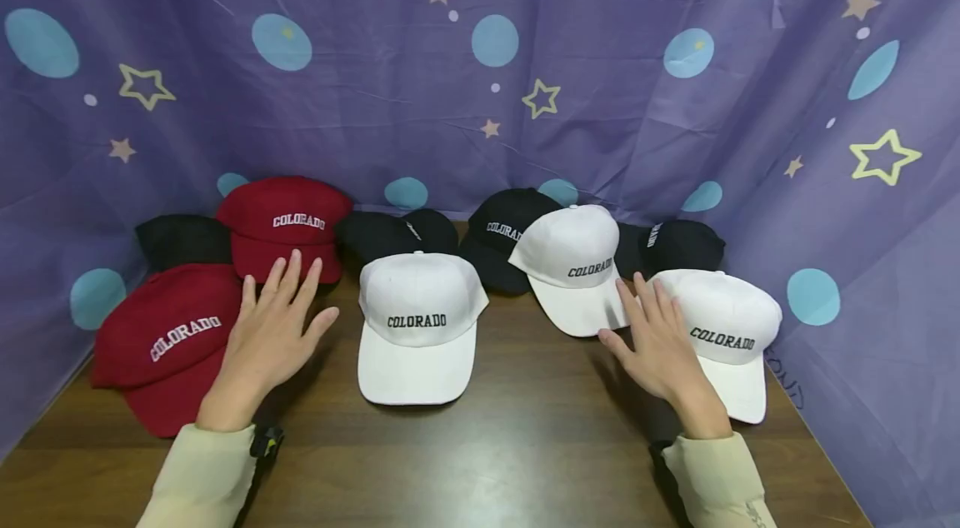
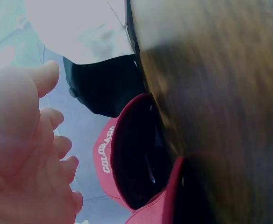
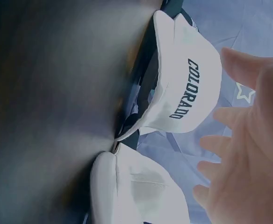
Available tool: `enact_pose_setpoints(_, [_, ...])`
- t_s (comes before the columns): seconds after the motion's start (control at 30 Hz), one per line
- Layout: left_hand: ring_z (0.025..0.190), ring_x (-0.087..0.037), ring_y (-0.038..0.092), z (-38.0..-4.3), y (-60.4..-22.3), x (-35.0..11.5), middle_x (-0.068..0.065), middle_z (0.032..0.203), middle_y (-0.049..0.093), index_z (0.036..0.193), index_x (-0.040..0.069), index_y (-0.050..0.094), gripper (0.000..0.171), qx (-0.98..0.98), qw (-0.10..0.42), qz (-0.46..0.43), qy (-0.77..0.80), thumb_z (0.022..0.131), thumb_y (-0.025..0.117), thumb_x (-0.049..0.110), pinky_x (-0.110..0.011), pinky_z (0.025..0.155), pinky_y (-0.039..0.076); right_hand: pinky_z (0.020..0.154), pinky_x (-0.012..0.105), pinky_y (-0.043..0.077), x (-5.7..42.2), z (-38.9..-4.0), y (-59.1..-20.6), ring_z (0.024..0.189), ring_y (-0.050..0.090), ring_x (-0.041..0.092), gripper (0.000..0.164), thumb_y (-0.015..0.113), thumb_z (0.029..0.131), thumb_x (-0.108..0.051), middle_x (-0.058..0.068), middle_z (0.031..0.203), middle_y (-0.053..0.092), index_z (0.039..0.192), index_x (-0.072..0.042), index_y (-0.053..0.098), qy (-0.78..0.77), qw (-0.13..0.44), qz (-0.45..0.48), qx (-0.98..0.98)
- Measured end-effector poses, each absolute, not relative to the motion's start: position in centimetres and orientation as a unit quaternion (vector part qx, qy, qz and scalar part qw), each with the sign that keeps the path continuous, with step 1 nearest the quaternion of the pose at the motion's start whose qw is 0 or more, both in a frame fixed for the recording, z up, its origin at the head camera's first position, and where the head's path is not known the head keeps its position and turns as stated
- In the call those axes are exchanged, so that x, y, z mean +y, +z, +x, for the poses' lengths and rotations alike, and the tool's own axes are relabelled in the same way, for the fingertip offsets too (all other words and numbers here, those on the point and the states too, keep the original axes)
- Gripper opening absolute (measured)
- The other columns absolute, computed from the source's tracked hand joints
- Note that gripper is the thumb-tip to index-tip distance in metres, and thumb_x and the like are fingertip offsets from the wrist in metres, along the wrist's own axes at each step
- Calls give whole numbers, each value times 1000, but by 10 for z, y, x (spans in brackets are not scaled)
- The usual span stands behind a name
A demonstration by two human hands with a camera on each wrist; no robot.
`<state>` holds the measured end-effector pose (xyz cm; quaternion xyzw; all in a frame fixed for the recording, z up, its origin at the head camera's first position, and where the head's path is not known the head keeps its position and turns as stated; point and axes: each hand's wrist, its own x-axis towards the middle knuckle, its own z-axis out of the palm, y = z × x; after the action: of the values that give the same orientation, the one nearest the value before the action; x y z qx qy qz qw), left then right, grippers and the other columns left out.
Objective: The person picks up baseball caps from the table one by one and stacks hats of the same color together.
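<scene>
My left hand [image 1: 270, 332], fingers spread and straight, is held palm down beside the front red baseball cap [image 1: 168, 336]. Its fingertips overlap the brim of the rear red cap [image 1: 288, 207] in the head view. On the other side, my right hand [image 1: 660, 341] also has its fingers extended, between a rear white cap [image 1: 577, 249] and a front white cap [image 1: 720, 320], partly covering the front one's brim. Neither hand holds anything. A third white cap [image 1: 416, 336] sits between the hands. All these caps read COLORADO. The left wrist view shows the underside of a red brim [image 2: 141, 154].
Several black caps stand behind: one at far left [image 1: 183, 241], one behind the middle white cap [image 1: 375, 235], one right of center [image 1: 498, 236] and one at right [image 1: 682, 245]. A purple curtain [image 1: 600, 95] with stars encloses the brown wooden table [image 1: 450, 461].
</scene>
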<state>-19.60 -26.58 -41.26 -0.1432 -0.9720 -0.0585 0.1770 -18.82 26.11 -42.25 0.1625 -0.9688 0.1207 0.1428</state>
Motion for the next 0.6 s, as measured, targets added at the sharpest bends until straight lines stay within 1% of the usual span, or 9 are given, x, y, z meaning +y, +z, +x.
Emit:
enact_pose_setpoints(0.13, [141,-34,-4,-196,-410,-267,-20,155,9,152,10,16,76,-971,164,-150,-90,95,51,48,-62,107,-8,109,60,10,261,-191,-419,141,2,36,72,55,94,-45,21,152,21,150,-11,24,132,178,172,-960])
enact_pose_setpoints(0.2, [140,-38,4,-197,-407,-268,-20,155,13,152,12,18,76,-969,148,-154,-126,95,51,49,-65,107,-5,108,60,13,257,-193,-416,140,7,36,71,58,93,-43,19,151,25,149,-14,28,151,195,186,-951])
enact_pose_setpoints(0.27, [138,-40,13,-199,-402,-266,-19,154,17,152,15,21,75,-965,123,-161,-167,94,53,51,-67,106,2,107,60,17,253,-195,-410,139,13,36,68,61,92,-41,16,150,29,148,-16,32,180,199,206,-941])
enact_pose_setpoints(0.33, [136,-41,19,-205,-398,-263,-17,154,20,151,17,26,73,-960,100,-168,-202,93,56,50,-69,104,10,107,57,22,247,-197,-401,137,21,32,63,61,92,-40,10,148,35,146,-18,37,215,179,231,-932])
enact_pose_setpoints(0.47, [132,-37,29,-222,-388,-255,-15,148,32,145,15,38,63,-948,78,-187,-244,93,60,42,-65,102,25,102,47,35,233,-200,-379,128,39,18,49,60,94,-40,-6,139,47,138,-23,48,277,99,272,-916])
enact_pose_setpoints(0.53, [128,-34,35,-231,-384,-252,-13,143,39,142,15,41,57,-943,66,-195,-263,94,60,39,-62,101,30,97,46,41,224,-204,-370,122,45,15,45,59,95,-40,-10,134,51,136,-25,50,300,62,288,-907])
enact_pose_setpoints(0.6, [124,-32,40,-239,-382,-251,-11,139,45,140,14,44,54,-937,48,-201,-283,94,60,37,-58,100,34,94,46,44,211,-210,-363,119,49,16,43,59,95,-39,-11,133,52,135,-25,51,320,42,300,-898])
